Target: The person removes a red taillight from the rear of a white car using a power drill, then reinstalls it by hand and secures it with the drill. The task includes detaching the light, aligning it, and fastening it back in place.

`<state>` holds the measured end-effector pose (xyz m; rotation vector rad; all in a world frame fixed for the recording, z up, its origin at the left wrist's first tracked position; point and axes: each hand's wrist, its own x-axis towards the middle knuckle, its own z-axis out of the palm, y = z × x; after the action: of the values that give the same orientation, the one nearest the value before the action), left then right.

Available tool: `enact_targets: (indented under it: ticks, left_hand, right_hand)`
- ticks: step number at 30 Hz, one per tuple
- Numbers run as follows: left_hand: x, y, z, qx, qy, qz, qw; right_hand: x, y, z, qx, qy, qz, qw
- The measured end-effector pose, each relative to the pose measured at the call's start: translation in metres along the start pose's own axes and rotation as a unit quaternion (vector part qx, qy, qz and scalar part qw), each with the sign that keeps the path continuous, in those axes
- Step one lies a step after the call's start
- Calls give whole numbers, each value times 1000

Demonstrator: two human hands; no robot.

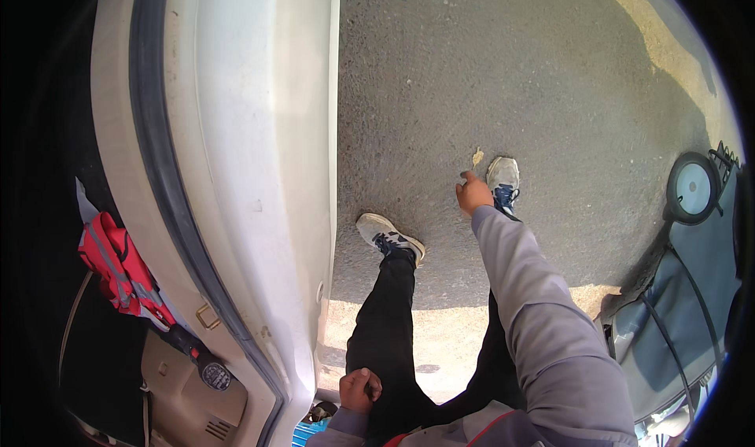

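Note:
My left hand (359, 389) is curled beside my left thigh, low in the head view; whether it holds something small is hidden. My right hand (474, 191) reaches out over the pavement near my right shoe (502, 178), fingers loosely bent and apart, with nothing visible in them. To my left is a white vehicle body (252, 132) with a dark rubber seal around an opening. Inside lie a red fabric item (118, 266) with grey stripes and a black-and-red tool (211, 368), partly hidden. My left shoe (389, 234) stands on the pavement near the vehicle's edge.
Asphalt (550, 69) spreads ahead, with a pale strip (448, 329) under my legs. At the right stands a grey-blue object (668, 321) with cables and a round black-rimmed disc (694, 187). A bright blue object (311, 433) shows at the lower edge beside the vehicle.

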<state>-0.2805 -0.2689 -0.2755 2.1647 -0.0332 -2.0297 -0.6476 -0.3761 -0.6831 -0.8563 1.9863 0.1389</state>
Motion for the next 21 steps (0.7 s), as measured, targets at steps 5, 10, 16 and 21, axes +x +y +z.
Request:
enact_targets:
  ticks: [5,10,16,21]
  left_hand:
    - [8,2,2,-46,-21,31,998]
    - [4,0,12,-42,22,58,997]
    - [-2,-4,48,33,43,13,998]
    - [-7,18,100,-190,22,-37,981]
  right_hand:
    - [78,12,44,2,31,-14,999]
    - [101,13,58,-31,-10,-5,999]
    - [-24,-18,-16,35,-67,-40,996]
    - [-207,-89,-148,176,-170,-207,947]
